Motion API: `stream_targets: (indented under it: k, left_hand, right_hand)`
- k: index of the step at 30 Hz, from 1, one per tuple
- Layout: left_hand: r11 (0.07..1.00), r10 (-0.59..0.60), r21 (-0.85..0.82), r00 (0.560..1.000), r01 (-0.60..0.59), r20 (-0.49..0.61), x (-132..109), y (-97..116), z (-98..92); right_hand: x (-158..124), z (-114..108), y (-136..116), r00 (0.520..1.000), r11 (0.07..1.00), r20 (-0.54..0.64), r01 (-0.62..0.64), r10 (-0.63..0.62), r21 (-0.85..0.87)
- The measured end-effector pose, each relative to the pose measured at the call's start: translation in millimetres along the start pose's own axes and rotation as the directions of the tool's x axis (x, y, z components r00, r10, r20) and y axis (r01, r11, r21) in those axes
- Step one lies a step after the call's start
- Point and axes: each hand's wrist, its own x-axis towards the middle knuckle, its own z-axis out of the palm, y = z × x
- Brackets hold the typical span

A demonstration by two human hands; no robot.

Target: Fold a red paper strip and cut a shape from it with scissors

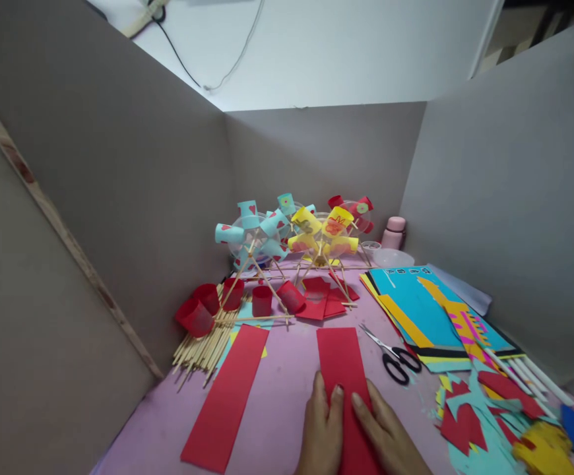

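Red paper in a long strip (340, 353) lies in the near middle of the pink tabletop (282, 389), and I have it grasped between both hands. My left hand (321, 425) takes its left edge and my right hand (390, 432) its right, thumbs on top and close together; what my lower fingers do underneath, I cannot tell. Well apart on the left is a second red strip (227, 402), slanting. Just beyond my strip, to the right, lie scissors (394, 361) with black handles, near a stack of coloured sheets (406, 310); paper scraps (482, 422) are heaped at the near right. Thin sticks (202, 353) and red paper cups (262, 301) sit far left, and farther back stand blue, yellow and red paper wheels (250, 221).
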Motion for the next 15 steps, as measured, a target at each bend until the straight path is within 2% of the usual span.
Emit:
stream_targets:
  k: [1, 3, 6, 9, 12, 15]
  left_hand:
    - [1.0, -0.006, 0.022, 1.0, 0.006, -0.001, 0.7, -0.6, -0.3]
    - [0.998, -0.006, 0.06, 1.0, 0.006, -0.007, 2.6, 0.0, -0.5]
    - [0.993, 0.054, 0.104, 0.999, -0.054, 0.007, 5.2, 5.5, -0.7]
    - [0.971, 0.171, 0.161, 0.985, -0.175, 0.037, 7.0, 12.7, -7.9]
    - [0.922, 0.267, 0.302, 0.963, -0.243, -0.042, 10.7, 16.4, -33.7]
    - [0.833, 0.365, 0.498, 0.916, -0.242, -0.165, 16.3, 15.8, -79.7]
  right_hand:
    - [0.2, 0.7, 1.9, 1.0, 1.0, -0.006, 0.007, -0.007, -0.014]
    - [1.6, 3.3, 1.1, 0.997, 0.998, 0.058, 0.058, -0.059, 0.027]
    - [5.1, 8.3, -7.4, 0.977, 0.964, 0.174, 0.077, -0.124, 0.253]
    - [7.4, 10.5, -16.5, 0.974, 0.907, 0.193, 0.026, -0.117, 0.42]
    - [6.8, 9.0, -22.1, 0.972, 0.911, 0.221, -0.015, -0.084, 0.411]
    - [5.5, 6.9, -22.5, 0.973, 0.933, 0.225, -0.038, -0.047, 0.358]
